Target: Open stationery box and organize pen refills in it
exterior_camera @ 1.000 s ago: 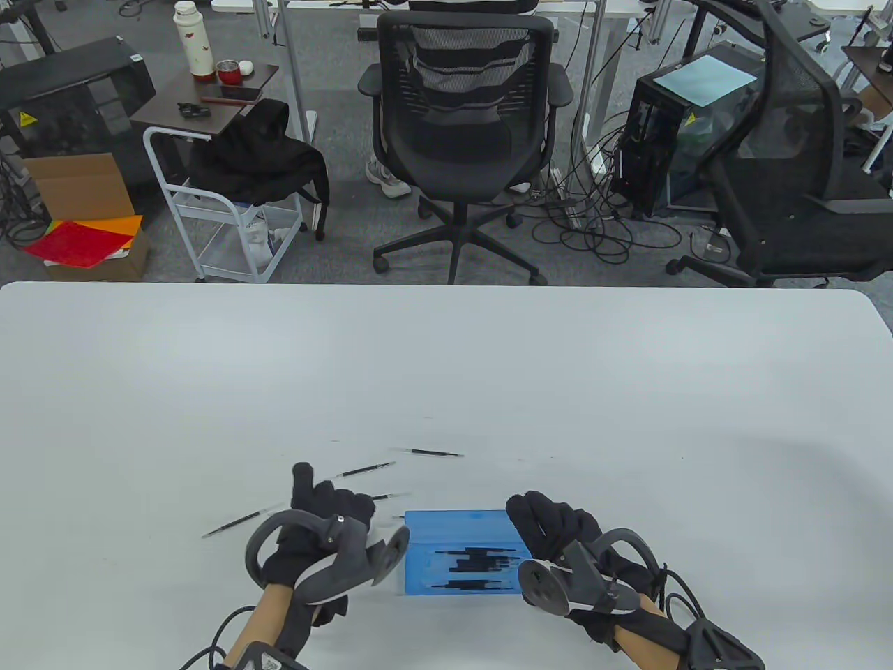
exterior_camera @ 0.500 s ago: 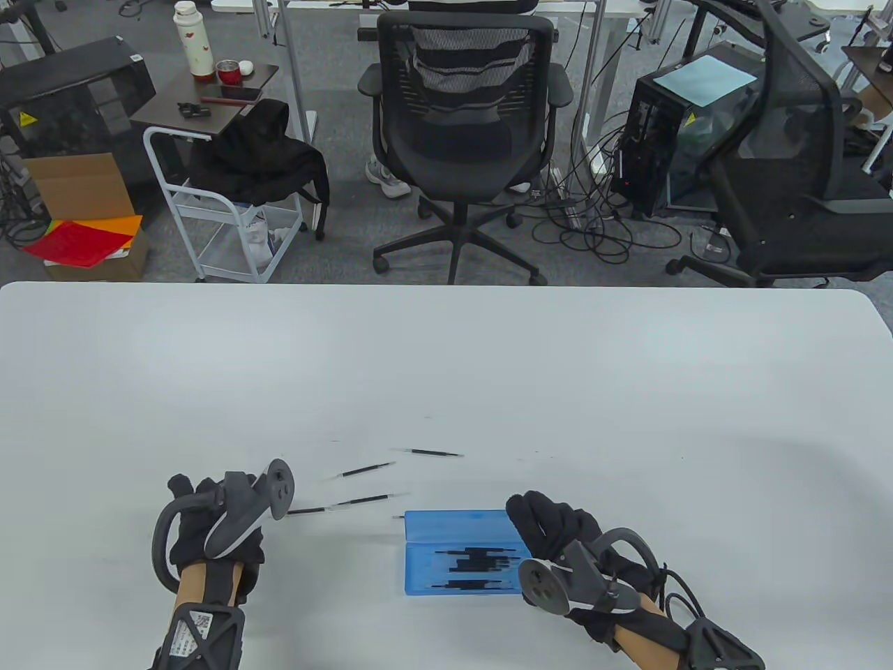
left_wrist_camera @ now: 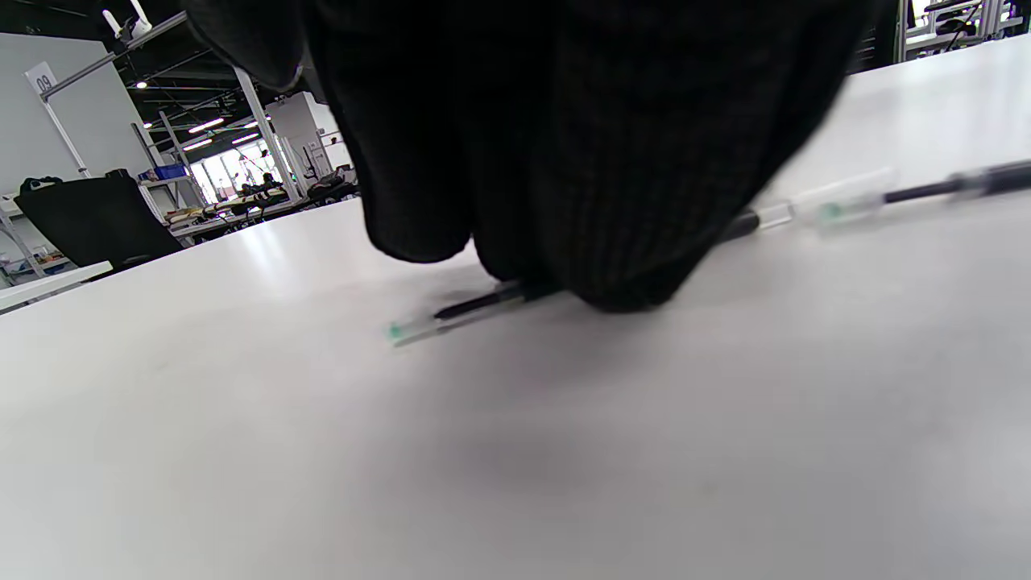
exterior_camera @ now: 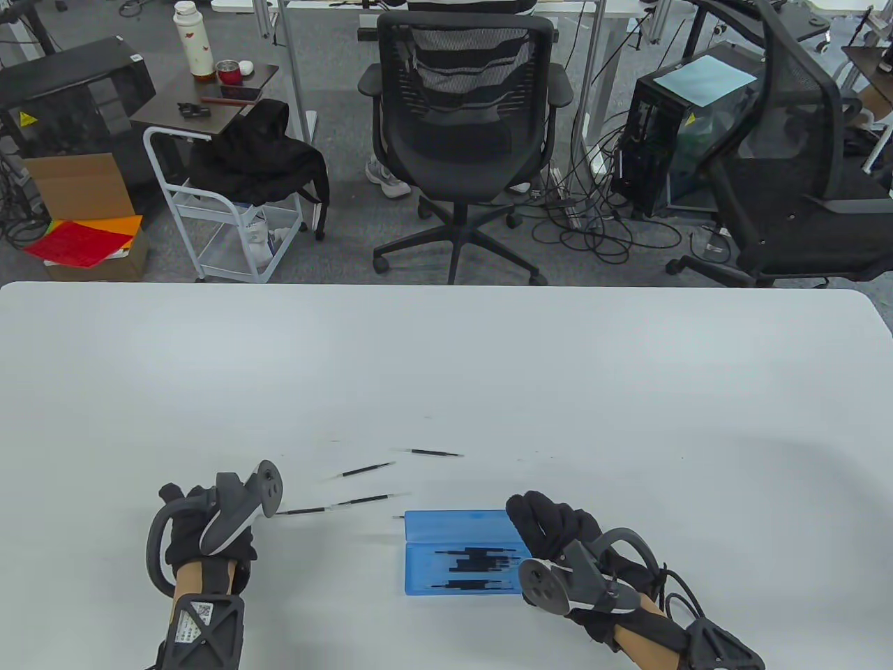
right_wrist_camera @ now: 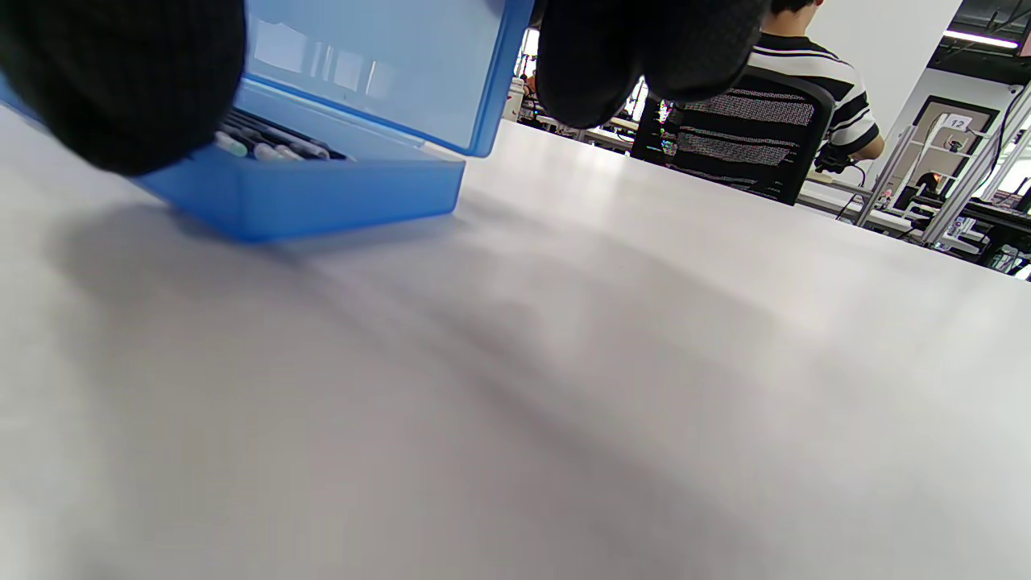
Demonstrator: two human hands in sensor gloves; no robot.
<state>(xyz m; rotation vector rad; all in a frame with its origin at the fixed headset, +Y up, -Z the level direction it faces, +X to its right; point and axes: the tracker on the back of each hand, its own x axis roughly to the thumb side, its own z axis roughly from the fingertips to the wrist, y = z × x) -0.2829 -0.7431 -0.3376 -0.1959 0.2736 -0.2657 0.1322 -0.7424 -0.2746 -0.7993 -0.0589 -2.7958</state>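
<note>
The blue stationery box (exterior_camera: 464, 553) lies open on the bench (exterior_camera: 446, 377), its lid held up by the right hand (exterior_camera: 558, 534). A loose pen refill (left_wrist_camera: 471, 310) is pressed under the left hand (exterior_camera: 202, 534); whether it is pinched cannot be told. It should be pinched mid-length and laid parallel to the refills already boxed.

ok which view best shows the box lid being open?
Right wrist view: the blue box lid stands raised over refills inside. Table view shows the lid from above only; left wrist view misses it.
</note>
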